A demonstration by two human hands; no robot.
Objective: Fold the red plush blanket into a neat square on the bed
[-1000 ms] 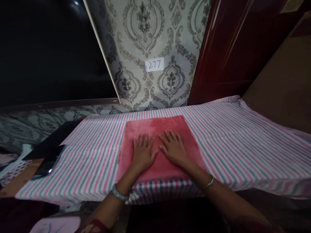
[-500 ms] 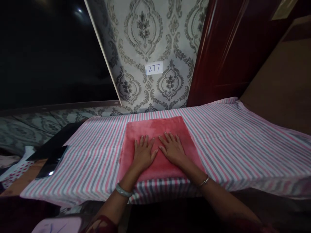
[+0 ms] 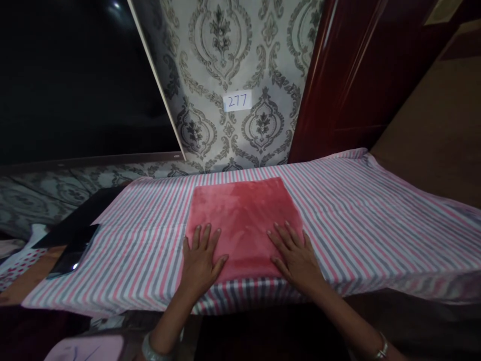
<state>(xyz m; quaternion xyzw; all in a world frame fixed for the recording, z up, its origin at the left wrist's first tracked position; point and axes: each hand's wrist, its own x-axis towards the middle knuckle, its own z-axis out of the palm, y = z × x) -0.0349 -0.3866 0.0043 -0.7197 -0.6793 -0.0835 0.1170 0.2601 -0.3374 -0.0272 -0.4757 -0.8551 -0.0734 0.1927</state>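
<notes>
A pink-red plush cloth (image 3: 244, 215), folded into a rough square, lies flat on a striped tablecloth (image 3: 143, 240). My left hand (image 3: 201, 260) rests with fingers spread on the cloth's near left corner, its outer edge reaching the cloth's side. On the near right part, my right hand (image 3: 298, 260) lies palm down, fingers apart, close to the right edge. Neither hand grips anything. Both palms hide the near corners of the cloth. Faint marks show in the pile between the hands.
A dark, glossy phone-like slab (image 3: 75, 250) lies at the table's left edge. Behind stand a large black screen (image 3: 82, 80) and a patterned wall with a paper label reading 277 (image 3: 237, 101). A dark red door (image 3: 345, 80) rises at the right; a pink stool top (image 3: 88, 348) shows below left.
Both hands have slid apart and toward me, from the middle of the plush cloth to its near left and right edges. The cloth stays folded in place.
</notes>
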